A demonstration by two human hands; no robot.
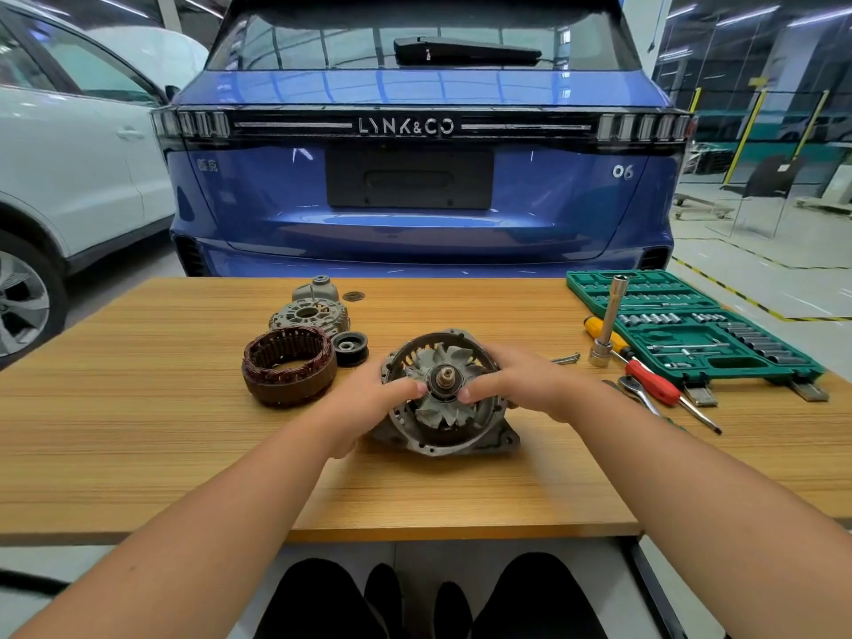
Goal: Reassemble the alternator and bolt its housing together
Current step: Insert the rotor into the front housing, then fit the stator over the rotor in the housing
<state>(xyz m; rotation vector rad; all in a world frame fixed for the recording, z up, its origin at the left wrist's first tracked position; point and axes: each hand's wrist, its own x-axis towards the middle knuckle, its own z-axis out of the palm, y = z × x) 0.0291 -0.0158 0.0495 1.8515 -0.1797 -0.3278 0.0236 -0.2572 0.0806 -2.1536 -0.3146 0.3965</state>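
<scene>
Both hands are on the work: the left hand (375, 398) and the right hand (521, 385) rest over opposite sides of the round, grey cast-metal alternator housing half (442, 442), which lies open side up near the middle of the pale wood-grain table (184, 477). Each hand's fingers curl over the housing rim while a thumb presses toward the hub of the rotor with dull grey fan blades (445, 385), seated inside the shell with its short brownish shaft end pointing up. By appearance, the step in hand is seating the rotor squarely in this half; whether it is fully home cannot be told. To the left, near but apart, stands the dark brown ring-shaped stator with copper windings (288, 368), its laminated inner slots plainly ribbed. Behind it lie the perforated grey metal end frame (309, 318), a small grey cover piece (318, 290) and the black grooved pulley (350, 347). On the right sit an upright chrome deep socket on an extension (608, 320), a red-handled screwdriver (654, 382), loose slender bolts (566, 358) and the open green plastic socket case (691, 334). Judged likely next: the stator must be lowered evenly onto the rim, windings clear of the fan, then the end frame aligned so the bolt holes match.
</scene>
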